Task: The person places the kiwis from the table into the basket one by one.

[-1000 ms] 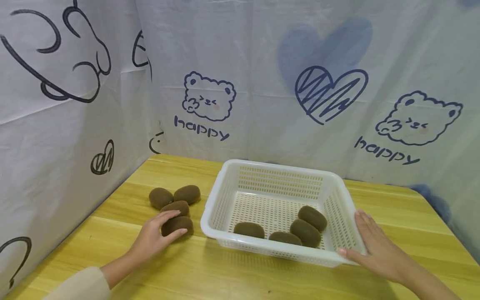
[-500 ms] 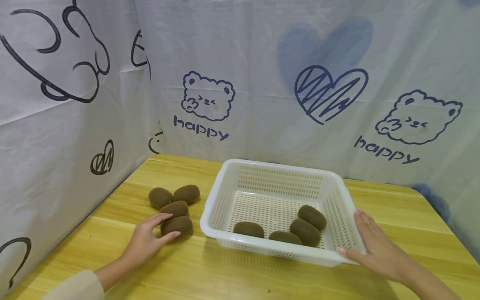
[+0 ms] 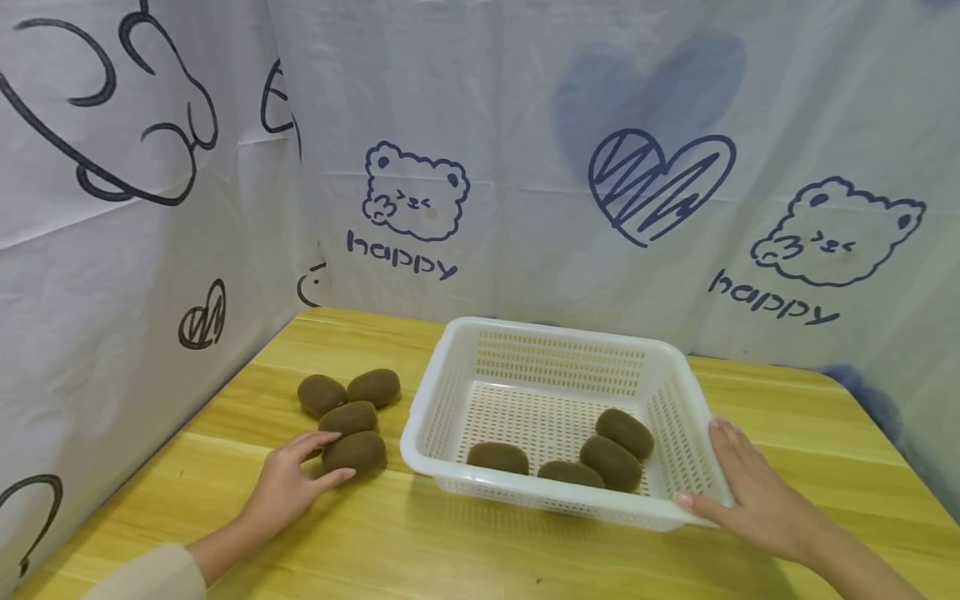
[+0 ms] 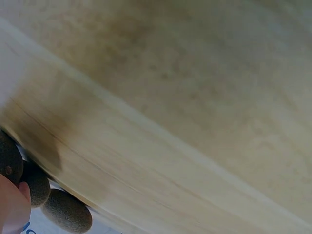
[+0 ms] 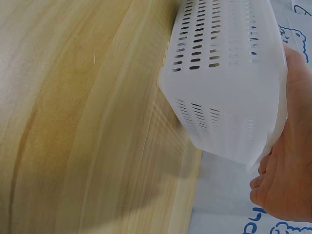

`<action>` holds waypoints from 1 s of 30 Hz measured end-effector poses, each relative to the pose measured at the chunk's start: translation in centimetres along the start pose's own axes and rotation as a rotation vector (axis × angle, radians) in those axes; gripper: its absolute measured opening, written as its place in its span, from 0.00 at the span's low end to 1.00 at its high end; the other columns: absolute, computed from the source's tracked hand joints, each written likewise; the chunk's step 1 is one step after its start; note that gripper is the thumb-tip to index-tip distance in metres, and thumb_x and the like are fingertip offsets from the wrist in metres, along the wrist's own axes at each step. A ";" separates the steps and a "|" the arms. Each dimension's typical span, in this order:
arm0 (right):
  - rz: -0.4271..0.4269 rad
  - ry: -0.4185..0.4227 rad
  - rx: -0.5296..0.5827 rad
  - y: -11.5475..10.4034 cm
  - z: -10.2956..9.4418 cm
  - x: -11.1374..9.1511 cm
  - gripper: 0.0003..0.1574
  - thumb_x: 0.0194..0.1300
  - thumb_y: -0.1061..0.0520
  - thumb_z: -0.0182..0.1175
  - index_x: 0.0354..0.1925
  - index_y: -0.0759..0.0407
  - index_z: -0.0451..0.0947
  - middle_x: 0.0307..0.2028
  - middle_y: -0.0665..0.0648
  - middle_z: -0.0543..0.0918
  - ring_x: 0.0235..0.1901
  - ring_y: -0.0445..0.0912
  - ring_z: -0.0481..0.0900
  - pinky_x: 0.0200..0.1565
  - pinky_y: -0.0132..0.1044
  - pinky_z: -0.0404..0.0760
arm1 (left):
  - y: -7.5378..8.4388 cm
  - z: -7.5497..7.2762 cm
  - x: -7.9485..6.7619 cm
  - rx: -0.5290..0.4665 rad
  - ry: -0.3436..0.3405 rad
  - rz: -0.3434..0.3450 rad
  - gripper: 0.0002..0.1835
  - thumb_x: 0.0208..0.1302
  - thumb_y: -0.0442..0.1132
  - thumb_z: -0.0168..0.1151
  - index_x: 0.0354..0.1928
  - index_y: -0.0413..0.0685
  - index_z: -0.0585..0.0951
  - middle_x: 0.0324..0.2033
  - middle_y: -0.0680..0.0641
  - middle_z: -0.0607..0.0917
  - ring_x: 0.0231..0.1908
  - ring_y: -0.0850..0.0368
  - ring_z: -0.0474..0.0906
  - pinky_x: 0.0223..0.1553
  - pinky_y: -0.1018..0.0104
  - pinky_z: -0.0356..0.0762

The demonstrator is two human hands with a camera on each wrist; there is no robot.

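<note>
In the head view my left hand is at the left end of the nearest kiwi, thumb in front and fingers behind, loosely bent. This kiwi lies in a cluster with a second kiwi just behind it and two more kiwis at the back. Part of the left hand shows beside dark kiwis in the left wrist view. My right hand holds the right side of a white plastic basket, its thumb at the near corner. Several kiwis lie inside the basket.
Everything stands on a yellow wood-grain table. Behind and to the left hangs a pale cloth printed with bears and hearts. The basket's left rim stands close to the loose kiwis.
My left hand has drawn back slightly to the left along the nearest kiwi, which stays in place. The right hand and the basket have hardly moved.
</note>
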State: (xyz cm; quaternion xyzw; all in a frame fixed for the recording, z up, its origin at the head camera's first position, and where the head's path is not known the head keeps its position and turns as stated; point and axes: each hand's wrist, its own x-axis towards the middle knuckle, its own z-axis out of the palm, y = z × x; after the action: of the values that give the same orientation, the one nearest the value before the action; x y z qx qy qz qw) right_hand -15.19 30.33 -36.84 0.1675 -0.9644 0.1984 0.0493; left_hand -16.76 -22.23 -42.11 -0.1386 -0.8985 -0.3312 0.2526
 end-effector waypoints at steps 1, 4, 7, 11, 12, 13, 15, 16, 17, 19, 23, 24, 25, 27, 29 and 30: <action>0.002 -0.002 0.001 0.0 0.0 0.0 0.63 0.58 0.41 0.59 0.70 0.73 0.34 0.69 0.77 0.40 0.68 0.72 0.41 0.69 0.59 0.32 | 0.0 0.0 0.0 -0.011 -0.004 -0.007 0.24 0.41 0.35 0.75 0.43 0.34 0.81 0.40 0.40 0.84 0.40 0.44 0.82 0.38 0.57 0.83; -0.001 -0.003 -0.001 0.0 0.0 0.0 0.63 0.58 0.41 0.59 0.70 0.73 0.35 0.69 0.78 0.40 0.67 0.72 0.41 0.68 0.62 0.34 | -0.1 0.0 -0.1 -0.046 -0.017 -0.019 0.24 0.41 0.34 0.75 0.43 0.33 0.80 0.40 0.39 0.84 0.40 0.43 0.81 0.38 0.60 0.83; -0.005 -0.001 0.002 0.1 0.0 0.0 0.63 0.58 0.41 0.59 0.70 0.74 0.35 0.69 0.78 0.40 0.67 0.72 0.41 0.68 0.63 0.35 | -0.2 0.1 -0.2 -0.068 -0.031 -0.018 0.25 0.39 0.32 0.75 0.44 0.32 0.80 0.41 0.39 0.83 0.41 0.42 0.81 0.39 0.61 0.83; -0.005 0.001 0.008 0.2 0.0 0.1 0.62 0.59 0.42 0.59 0.70 0.73 0.34 0.69 0.77 0.40 0.67 0.72 0.41 0.68 0.61 0.33 | -0.4 0.2 -0.2 -0.077 -0.054 -0.011 0.27 0.37 0.30 0.75 0.45 0.32 0.79 0.43 0.38 0.83 0.42 0.42 0.80 0.39 0.62 0.83; -0.006 0.003 0.008 0.2 0.0 0.1 0.62 0.59 0.42 0.59 0.70 0.73 0.34 0.69 0.77 0.40 0.67 0.72 0.41 0.68 0.62 0.34 | -0.4 0.2 -0.2 -0.077 -0.059 -0.013 0.27 0.37 0.30 0.75 0.45 0.32 0.79 0.43 0.38 0.82 0.42 0.42 0.80 0.39 0.63 0.83; -0.003 0.001 0.011 0.2 0.0 0.1 0.63 0.59 0.42 0.59 0.70 0.73 0.34 0.69 0.77 0.39 0.67 0.72 0.40 0.68 0.63 0.34 | -0.4 0.2 -0.2 -0.079 -0.064 -0.017 0.27 0.37 0.29 0.75 0.45 0.32 0.79 0.43 0.37 0.82 0.42 0.42 0.80 0.40 0.63 0.83; 0.000 -0.001 0.016 0.3 0.0 0.1 0.63 0.59 0.42 0.59 0.70 0.72 0.33 0.69 0.77 0.39 0.67 0.72 0.40 0.66 0.66 0.37 | -0.5 0.2 -0.1 -0.081 -0.074 -0.028 0.27 0.37 0.29 0.75 0.45 0.31 0.79 0.44 0.37 0.82 0.43 0.42 0.80 0.40 0.63 0.83; 0.000 -0.002 0.018 0.3 0.0 0.1 0.63 0.59 0.42 0.59 0.70 0.72 0.33 0.69 0.77 0.39 0.67 0.72 0.40 0.65 0.68 0.39 | -0.5 0.2 0.0 -0.082 -0.079 -0.035 0.26 0.38 0.29 0.75 0.45 0.31 0.79 0.44 0.37 0.82 0.43 0.42 0.80 0.40 0.63 0.83; 0.002 -0.002 0.021 0.3 0.0 0.1 0.63 0.59 0.42 0.59 0.70 0.72 0.33 0.69 0.77 0.38 0.67 0.73 0.40 0.64 0.69 0.40 | -0.4 0.2 0.0 -0.083 -0.084 -0.041 0.26 0.38 0.29 0.74 0.45 0.31 0.79 0.44 0.37 0.82 0.43 0.42 0.80 0.41 0.63 0.83; 0.002 -0.001 0.022 0.3 0.0 0.1 0.63 0.59 0.42 0.59 0.70 0.72 0.33 0.69 0.77 0.38 0.67 0.73 0.40 0.63 0.71 0.42 | -0.4 0.2 0.1 -0.086 -0.090 -0.051 0.25 0.39 0.29 0.74 0.45 0.31 0.79 0.44 0.37 0.82 0.43 0.42 0.80 0.41 0.63 0.83; 0.002 0.000 0.020 0.3 0.1 0.1 0.63 0.58 0.42 0.60 0.70 0.72 0.33 0.69 0.77 0.39 0.67 0.73 0.41 0.62 0.71 0.44 | -0.2 0.1 0.2 -0.079 -0.089 -0.050 0.24 0.38 0.29 0.74 0.43 0.31 0.80 0.42 0.38 0.83 0.42 0.43 0.80 0.40 0.65 0.83; 0.002 0.000 0.019 0.3 0.1 0.1 0.63 0.58 0.42 0.60 0.70 0.72 0.33 0.69 0.77 0.39 0.67 0.73 0.41 0.62 0.71 0.43 | -0.2 0.1 0.2 -0.078 -0.088 -0.049 0.24 0.38 0.29 0.74 0.42 0.31 0.80 0.41 0.39 0.83 0.42 0.43 0.80 0.39 0.65 0.83; 0.001 0.000 0.018 0.3 0.1 0.1 0.63 0.58 0.42 0.60 0.70 0.73 0.33 0.69 0.77 0.39 0.67 0.73 0.41 0.62 0.72 0.44 | -0.2 0.1 0.2 -0.078 -0.088 -0.047 0.23 0.38 0.29 0.74 0.42 0.31 0.80 0.41 0.39 0.83 0.42 0.43 0.80 0.39 0.66 0.83; 0.002 -0.001 0.019 0.2 0.1 0.1 0.63 0.58 0.42 0.60 0.70 0.72 0.33 0.69 0.77 0.39 0.67 0.73 0.41 0.62 0.71 0.43 | -0.1 0.0 0.2 -0.081 -0.089 -0.046 0.23 0.38 0.29 0.75 0.42 0.31 0.80 0.41 0.39 0.83 0.42 0.43 0.80 0.39 0.66 0.83; 0.001 0.000 0.020 0.2 0.1 0.2 0.63 0.58 0.42 0.60 0.70 0.72 0.33 0.69 0.77 0.39 0.67 0.73 0.41 0.62 0.72 0.44 | -0.1 0.0 0.2 -0.086 -0.091 -0.049 0.23 0.38 0.28 0.74 0.42 0.31 0.81 0.41 0.39 0.83 0.42 0.43 0.80 0.39 0.66 0.83; 0.000 0.000 0.020 0.2 0.1 0.2 0.63 0.58 0.42 0.60 0.70 0.72 0.33 0.69 0.77 0.39 0.67 0.73 0.41 0.62 0.72 0.44 | 0.0 -0.1 0.2 -0.088 -0.093 -0.049 0.23 0.38 0.29 0.74 0.42 0.31 0.81 0.41 0.39 0.83 0.42 0.43 0.80 0.39 0.66 0.83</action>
State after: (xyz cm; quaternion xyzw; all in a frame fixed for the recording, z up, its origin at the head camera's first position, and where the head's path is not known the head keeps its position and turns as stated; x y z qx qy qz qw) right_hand -15.42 30.42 -36.99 0.1682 -0.9624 0.2079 0.0475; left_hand -16.93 -22.26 -41.96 -0.1426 -0.8969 -0.3698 0.1961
